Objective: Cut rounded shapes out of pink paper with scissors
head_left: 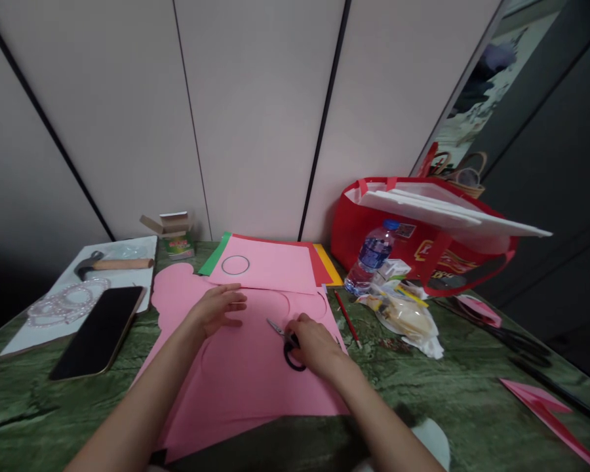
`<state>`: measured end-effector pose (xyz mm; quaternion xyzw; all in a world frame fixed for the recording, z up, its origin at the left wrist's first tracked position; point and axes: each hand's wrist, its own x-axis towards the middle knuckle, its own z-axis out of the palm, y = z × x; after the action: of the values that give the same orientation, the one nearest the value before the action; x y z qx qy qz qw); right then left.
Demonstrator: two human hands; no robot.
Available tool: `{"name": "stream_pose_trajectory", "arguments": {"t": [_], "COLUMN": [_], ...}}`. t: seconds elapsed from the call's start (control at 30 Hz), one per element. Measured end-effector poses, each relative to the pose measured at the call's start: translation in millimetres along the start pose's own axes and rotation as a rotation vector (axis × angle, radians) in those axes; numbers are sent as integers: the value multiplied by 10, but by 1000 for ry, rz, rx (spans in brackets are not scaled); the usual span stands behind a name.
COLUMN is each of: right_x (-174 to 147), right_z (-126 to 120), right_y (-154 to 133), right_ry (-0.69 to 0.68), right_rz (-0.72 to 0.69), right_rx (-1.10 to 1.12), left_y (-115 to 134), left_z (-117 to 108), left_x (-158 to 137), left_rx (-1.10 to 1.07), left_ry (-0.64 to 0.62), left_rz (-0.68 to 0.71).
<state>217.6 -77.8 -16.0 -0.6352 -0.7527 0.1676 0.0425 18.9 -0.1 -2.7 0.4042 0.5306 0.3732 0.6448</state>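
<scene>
Forearms (150,387) are stretched over pink paper (255,383).

On the paper, the scissors (278,328) are held at the handle by the right hand's (317,344) curled fingers; the left hand's (215,311) fingers are spread. Scissor handling seems in hand; for any cutting, steadied paper would be needed.

At six o'clock, matt pink paper sheets (255,387) lie under scissors (276,327) with shiny metal blades and black plastic handles; at nine, a dark-metal claw hammer (120,265) has a tan wooden handle; at three, a glossy clear plastic bottle (368,259).
</scene>
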Motion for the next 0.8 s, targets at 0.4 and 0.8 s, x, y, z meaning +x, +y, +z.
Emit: {"name": "stream_pose_trajectory", "arguments": {"t": [0.4,0.8], "right_x": [-170,-320], "right_z": [-537,-342], "right_y": [704,1875], "right_ry": [318,397], "right_rz": [276,662], "right_rx": [-56,-188], "left_y": [29,27], "left_z": [58,232], "left_x": [-63,-205], "left_rx": [52,120], "left_ry": [9,-120], "left_rz": [51,206]}}
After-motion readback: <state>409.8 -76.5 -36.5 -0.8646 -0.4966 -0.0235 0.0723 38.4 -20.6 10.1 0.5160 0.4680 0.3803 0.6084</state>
